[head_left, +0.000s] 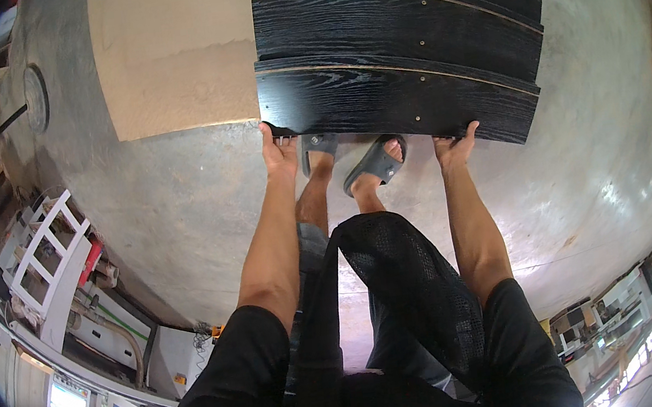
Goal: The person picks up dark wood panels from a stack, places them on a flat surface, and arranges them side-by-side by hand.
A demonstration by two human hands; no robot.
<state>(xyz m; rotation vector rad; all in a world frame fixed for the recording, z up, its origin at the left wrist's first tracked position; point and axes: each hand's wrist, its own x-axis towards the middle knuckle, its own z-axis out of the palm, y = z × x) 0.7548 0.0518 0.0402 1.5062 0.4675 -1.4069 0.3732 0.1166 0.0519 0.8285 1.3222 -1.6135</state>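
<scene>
Both my arms reach forward to a black wood-grain board (362,101), the nearest of several similar dark panels. My left hand (280,154) grips its near edge close to the left corner, the fingers tucked underneath. Towards the right end of that same edge, my right hand (457,145) holds it with the thumb on top and fingers below. Small round fittings dot the board's face. Beyond it, more black panels (392,16) overlap in a row, each showing a thin pale edge.
A tan sheet (178,59) lies on the grey concrete floor (178,189) left of the panels. My sandalled feet (374,166) stand just behind the near board. Machinery with a white frame (47,254) and a monitor (68,400) are at the left. A round black base (36,97) stands farther off.
</scene>
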